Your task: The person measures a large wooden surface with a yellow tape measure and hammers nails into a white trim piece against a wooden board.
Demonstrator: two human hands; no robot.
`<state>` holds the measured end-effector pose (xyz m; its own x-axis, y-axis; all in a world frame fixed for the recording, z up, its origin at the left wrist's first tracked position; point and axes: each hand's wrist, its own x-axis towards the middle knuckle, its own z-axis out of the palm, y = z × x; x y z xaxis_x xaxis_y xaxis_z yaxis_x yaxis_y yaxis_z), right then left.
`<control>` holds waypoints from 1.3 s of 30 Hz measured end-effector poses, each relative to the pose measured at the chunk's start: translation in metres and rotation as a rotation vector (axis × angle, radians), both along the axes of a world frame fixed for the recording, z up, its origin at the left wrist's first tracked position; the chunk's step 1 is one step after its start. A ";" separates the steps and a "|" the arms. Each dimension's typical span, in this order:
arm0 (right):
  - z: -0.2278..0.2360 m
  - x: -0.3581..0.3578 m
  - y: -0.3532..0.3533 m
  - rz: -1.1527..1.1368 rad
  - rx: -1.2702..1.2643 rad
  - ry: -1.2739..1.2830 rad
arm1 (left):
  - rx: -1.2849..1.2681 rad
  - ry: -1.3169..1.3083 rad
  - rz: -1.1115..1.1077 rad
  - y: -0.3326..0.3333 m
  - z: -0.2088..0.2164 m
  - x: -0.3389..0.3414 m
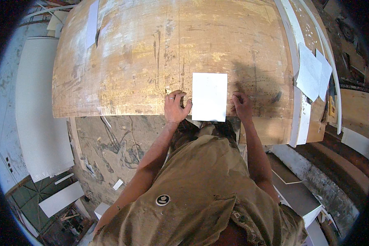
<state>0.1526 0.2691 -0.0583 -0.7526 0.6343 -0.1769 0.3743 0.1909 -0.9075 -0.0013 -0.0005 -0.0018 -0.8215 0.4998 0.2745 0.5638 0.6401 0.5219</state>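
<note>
A white rectangular board or sheet (209, 97) lies at the near edge of a worn wooden worktable (131, 61), its lower end reaching slightly past that edge. Just left of it, my left hand (177, 107) rests on the tabletop, with a ring on one finger. Its fingers are bent but apart, the thumb pointing toward the white piece without gripping it. On the other side, my right hand (242, 107) is at the table edge with fingers loosely curled, a small gap from the white piece. Nothing shows in either hand.
White strips (301, 119) run along the table's right side, with white sheets (310, 71) on them. A toothed blade-like strip (92, 24) lies at the far left. A tall pale panel (41, 106) stands left of the table. Cables (119, 141) and offcuts (117, 184) litter the floor.
</note>
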 end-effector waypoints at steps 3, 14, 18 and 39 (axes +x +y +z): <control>0.001 -0.001 -0.001 -0.010 0.000 -0.024 | 0.006 0.002 0.005 0.000 0.000 0.000; 0.010 -0.003 -0.003 -0.017 -0.040 -0.025 | -0.003 -0.001 0.022 0.001 0.003 0.001; 0.016 -0.004 -0.004 -0.061 -0.092 -0.104 | -0.003 -0.002 0.021 0.002 0.004 0.001; 0.047 -0.007 -0.010 -0.059 -0.297 -0.012 | 0.002 0.020 -0.008 0.001 0.002 0.000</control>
<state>0.1458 0.2588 -0.0118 -0.7128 0.5961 -0.3694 0.3875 -0.1042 -0.9160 -0.0013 0.0002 0.0003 -0.8119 0.5055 0.2922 0.5792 0.6345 0.5118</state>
